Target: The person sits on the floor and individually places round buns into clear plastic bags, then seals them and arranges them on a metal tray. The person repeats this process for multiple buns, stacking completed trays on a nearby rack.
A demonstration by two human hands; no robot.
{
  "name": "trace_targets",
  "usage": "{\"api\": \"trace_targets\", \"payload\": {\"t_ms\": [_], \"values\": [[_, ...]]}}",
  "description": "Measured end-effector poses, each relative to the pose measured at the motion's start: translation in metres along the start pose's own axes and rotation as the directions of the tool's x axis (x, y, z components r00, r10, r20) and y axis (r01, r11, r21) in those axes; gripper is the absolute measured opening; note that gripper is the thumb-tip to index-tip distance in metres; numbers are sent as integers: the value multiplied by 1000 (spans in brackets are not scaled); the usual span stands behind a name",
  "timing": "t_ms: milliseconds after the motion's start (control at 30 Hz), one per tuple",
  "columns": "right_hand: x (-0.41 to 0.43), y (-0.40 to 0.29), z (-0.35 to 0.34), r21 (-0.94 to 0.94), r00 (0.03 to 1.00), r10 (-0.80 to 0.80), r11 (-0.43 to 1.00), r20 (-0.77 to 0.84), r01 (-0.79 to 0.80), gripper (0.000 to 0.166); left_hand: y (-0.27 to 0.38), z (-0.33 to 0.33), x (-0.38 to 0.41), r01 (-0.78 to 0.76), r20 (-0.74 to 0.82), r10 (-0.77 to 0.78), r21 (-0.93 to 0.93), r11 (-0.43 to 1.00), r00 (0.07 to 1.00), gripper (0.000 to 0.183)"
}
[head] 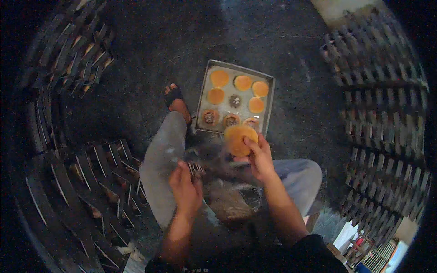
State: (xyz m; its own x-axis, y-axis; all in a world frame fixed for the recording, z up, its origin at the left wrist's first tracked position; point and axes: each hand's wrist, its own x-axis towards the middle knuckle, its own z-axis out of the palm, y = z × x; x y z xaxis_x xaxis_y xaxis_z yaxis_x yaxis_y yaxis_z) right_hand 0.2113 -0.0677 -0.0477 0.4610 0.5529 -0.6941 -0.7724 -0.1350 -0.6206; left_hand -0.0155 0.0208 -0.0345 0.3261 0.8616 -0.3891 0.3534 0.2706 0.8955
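A round orange-yellow disc (241,140), blurred at its left side, is gripped by my right hand (259,153), with the thumb on its face. My left hand (186,184) is closed around a small dark object with pale ridges (196,168), which I cannot identify. Beyond my hands a shallow rectangular metal tray (239,65) rests on the floor, slightly turned. In it lie several orange discs (219,78) and, along the near side, several discs with dark, ridged centres (210,117). A small dark round piece (235,101) lies in the tray's middle. My right hand is just off the tray's near edge.
Rows of dark slatted pieces with light edges stand at the left (78,170) and right (382,119). My left foot in a dark sandal (172,95) is beside the tray on the dark floor (146,44). Assorted items (362,247) lie at the lower right.
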Motion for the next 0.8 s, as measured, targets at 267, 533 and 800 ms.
{"api": "trace_targets", "payload": {"t_ms": [267, 533, 800], "values": [[-211, -15, -56, -89, 947, -290, 949, 136, 303, 49, 64, 13, -64, -437, 62, 439, -46, 898, 896, 22], [-293, -2, -70, 59, 991, -27, 998, 133, 19, 47, 78, -11, -110, -415, 450, 388, -40, 909, 804, 19], [-314, 14, -14, -610, 334, -715, -161, 614, 776, 57, 119, 29, -189, 406, 528, 471, -848, 341, 707, 101]]}}
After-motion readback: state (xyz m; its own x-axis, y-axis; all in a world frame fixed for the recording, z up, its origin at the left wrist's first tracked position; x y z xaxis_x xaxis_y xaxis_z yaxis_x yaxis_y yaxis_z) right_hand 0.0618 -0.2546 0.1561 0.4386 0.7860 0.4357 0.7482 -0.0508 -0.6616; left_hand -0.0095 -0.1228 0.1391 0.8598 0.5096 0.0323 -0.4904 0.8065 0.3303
